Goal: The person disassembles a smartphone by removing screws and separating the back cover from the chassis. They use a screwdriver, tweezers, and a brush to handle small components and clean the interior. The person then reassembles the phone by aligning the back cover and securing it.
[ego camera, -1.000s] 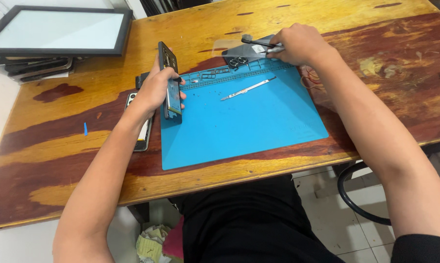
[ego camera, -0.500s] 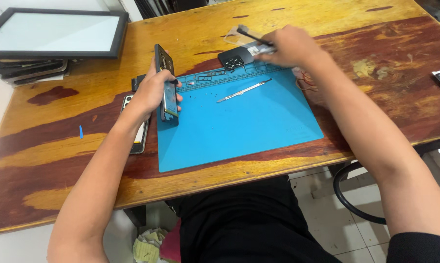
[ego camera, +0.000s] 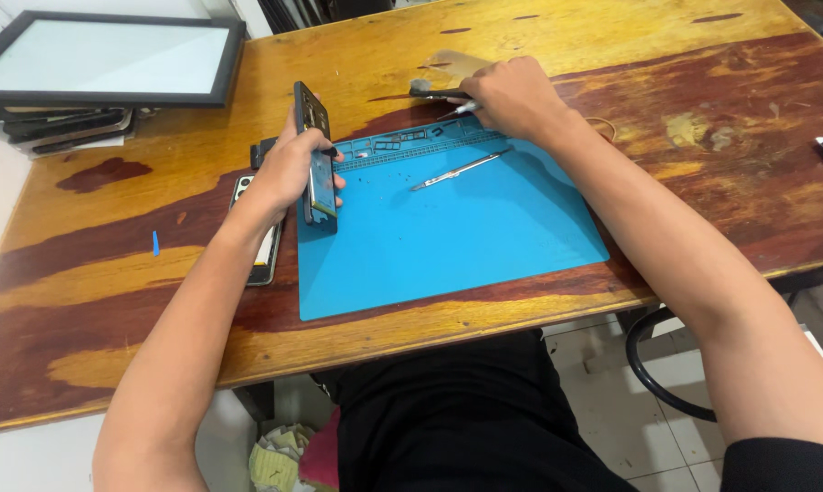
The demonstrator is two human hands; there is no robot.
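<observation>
Bare forearms and ringless hands, a black sleeve edge at right, dark trousers.

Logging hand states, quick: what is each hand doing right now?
Left hand: closed around an opened phone, held on edge.
Right hand: closed on a thin tool.

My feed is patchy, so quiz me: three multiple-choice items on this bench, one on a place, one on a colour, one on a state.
1. Where do the tweezers lie?
A. on the mat
B. on the floor
C. on the framed panel

2. What colour is the mat?
A. red
B. blue
C. black

3. How is the phone in the left hand held?
A. flat, face down
B. raised on edge
C. lying untouched

Answers: 1 A, they rest on its upper part; 2 B, plainly blue; 3 B, the fingers wrap it, its lower end on the mat.
</observation>
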